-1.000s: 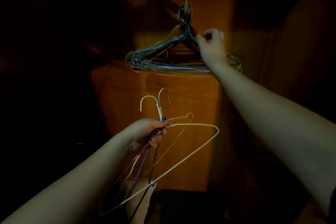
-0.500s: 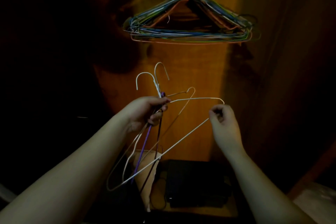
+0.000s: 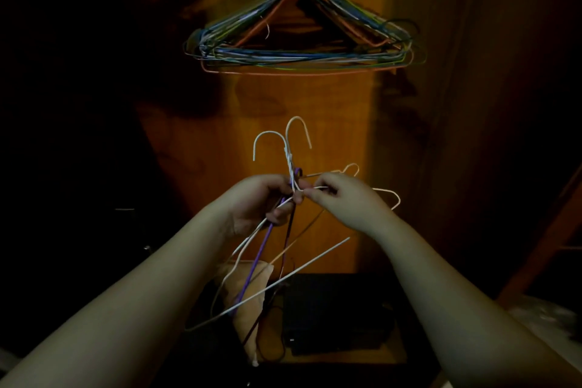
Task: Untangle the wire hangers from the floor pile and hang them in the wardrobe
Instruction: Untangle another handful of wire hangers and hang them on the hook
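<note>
Well below the hung hangers (image 3: 302, 50), your left hand (image 3: 258, 205) grips the tangled hangers (image 3: 291, 167) at their necks; your right hand (image 3: 343, 201) pinches a white wire. They're light, springy, snag-prone: hold necks.

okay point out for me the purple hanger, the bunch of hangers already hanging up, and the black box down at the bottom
purple hanger (image 3: 255, 264): head view, on its long straight wire below the left hand.
hung bunch of hangers (image 3: 299, 57): head view, on the stacked bottom bars.
black box (image 3: 340, 315): head view, on its dark top face.
</note>
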